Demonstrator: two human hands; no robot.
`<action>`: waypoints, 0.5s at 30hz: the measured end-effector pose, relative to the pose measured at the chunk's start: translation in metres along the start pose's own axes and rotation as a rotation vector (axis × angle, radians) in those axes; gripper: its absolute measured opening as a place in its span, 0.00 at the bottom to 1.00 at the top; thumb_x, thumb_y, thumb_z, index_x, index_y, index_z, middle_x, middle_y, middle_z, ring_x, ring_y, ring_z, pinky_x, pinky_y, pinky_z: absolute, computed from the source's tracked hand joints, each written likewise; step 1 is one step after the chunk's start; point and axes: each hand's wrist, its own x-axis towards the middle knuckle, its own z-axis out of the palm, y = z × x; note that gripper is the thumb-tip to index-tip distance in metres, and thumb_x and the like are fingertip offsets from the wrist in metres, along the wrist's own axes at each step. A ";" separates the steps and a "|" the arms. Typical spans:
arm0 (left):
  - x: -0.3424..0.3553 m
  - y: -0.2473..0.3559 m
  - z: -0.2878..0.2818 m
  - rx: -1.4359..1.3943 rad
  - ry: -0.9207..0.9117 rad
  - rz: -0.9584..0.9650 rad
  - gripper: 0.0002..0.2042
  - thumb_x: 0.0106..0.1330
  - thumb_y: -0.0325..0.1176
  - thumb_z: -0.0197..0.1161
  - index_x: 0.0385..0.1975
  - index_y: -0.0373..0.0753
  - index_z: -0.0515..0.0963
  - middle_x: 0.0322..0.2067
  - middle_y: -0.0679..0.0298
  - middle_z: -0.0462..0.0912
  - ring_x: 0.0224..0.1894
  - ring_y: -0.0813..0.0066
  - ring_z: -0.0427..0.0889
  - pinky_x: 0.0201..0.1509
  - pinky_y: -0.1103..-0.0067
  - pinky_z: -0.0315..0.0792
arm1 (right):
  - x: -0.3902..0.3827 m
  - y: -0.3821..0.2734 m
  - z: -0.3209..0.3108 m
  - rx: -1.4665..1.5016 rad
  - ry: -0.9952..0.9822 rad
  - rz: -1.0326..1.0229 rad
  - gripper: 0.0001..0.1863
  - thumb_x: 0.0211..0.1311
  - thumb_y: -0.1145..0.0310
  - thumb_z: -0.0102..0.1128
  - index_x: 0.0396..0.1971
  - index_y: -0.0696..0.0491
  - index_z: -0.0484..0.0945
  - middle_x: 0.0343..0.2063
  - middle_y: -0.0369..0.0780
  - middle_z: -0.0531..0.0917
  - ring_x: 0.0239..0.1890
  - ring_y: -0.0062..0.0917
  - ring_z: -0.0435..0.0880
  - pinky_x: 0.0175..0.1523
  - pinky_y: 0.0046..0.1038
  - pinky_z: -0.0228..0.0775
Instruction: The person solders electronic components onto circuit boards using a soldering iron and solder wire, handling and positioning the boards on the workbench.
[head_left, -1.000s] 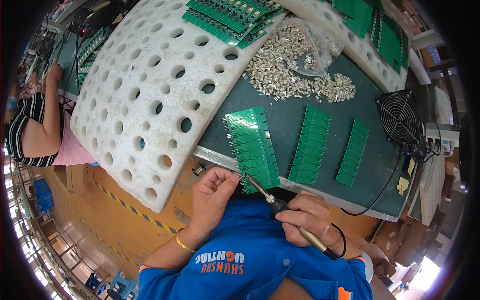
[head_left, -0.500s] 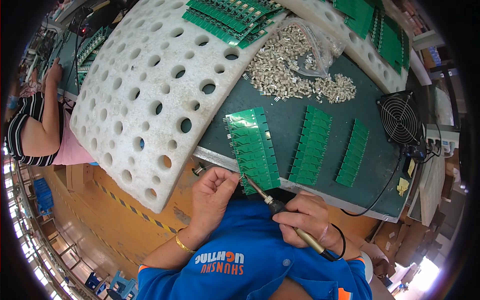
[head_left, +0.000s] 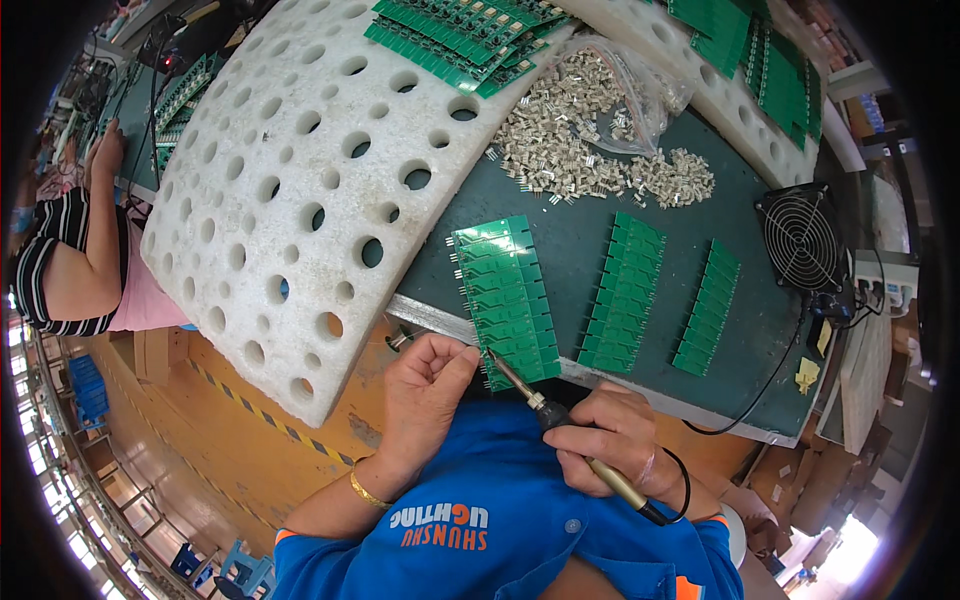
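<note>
A: Where is this?

B: A workshop with an orange floor (head_left: 240,450); a dark table (head_left: 570,270) lies partly under a white, holed foam sheet (head_left: 330,250).

A: And the leftmost green board (head_left: 508,300)?

B: At the table's near edge, likely for easy reach.

A: The hands?

B: Apart. The left hand (head_left: 428,395) pinches beside the board; on what, one cannot tell. The right hand (head_left: 605,435) grasps an iron (head_left: 538,400), presumably to steady its tip near the small pins (head_left: 457,272).

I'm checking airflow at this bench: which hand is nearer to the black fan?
Right. The right hand, gripping a soldering iron, is below and left of the black fan in the picture; the left hand, beside a green circuit board, is farther left.
</note>
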 end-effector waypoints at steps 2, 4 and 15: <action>0.001 -0.002 0.001 0.010 -0.006 0.025 0.04 0.69 0.29 0.64 0.33 0.37 0.77 0.24 0.77 0.75 0.23 0.95 0.64 0.25 0.91 0.56 | 0.000 -0.001 0.000 -0.004 0.004 0.002 0.22 0.36 0.80 0.69 0.38 0.50 0.83 0.20 0.36 0.74 0.18 0.26 0.74 0.24 0.26 0.64; 0.000 -0.002 0.001 0.020 -0.011 0.049 0.05 0.69 0.31 0.64 0.33 0.38 0.78 0.24 0.76 0.76 0.22 0.94 0.63 0.23 0.91 0.54 | 0.000 -0.001 0.001 -0.013 0.014 0.007 0.22 0.37 0.81 0.69 0.38 0.50 0.83 0.20 0.36 0.74 0.18 0.25 0.74 0.24 0.26 0.64; -0.002 -0.001 -0.003 0.006 -0.054 0.037 0.04 0.69 0.28 0.64 0.34 0.35 0.78 0.26 0.76 0.76 0.27 0.94 0.67 0.30 0.92 0.61 | -0.002 -0.002 0.000 0.008 0.015 0.004 0.21 0.36 0.81 0.69 0.38 0.51 0.83 0.20 0.36 0.75 0.18 0.25 0.73 0.23 0.25 0.63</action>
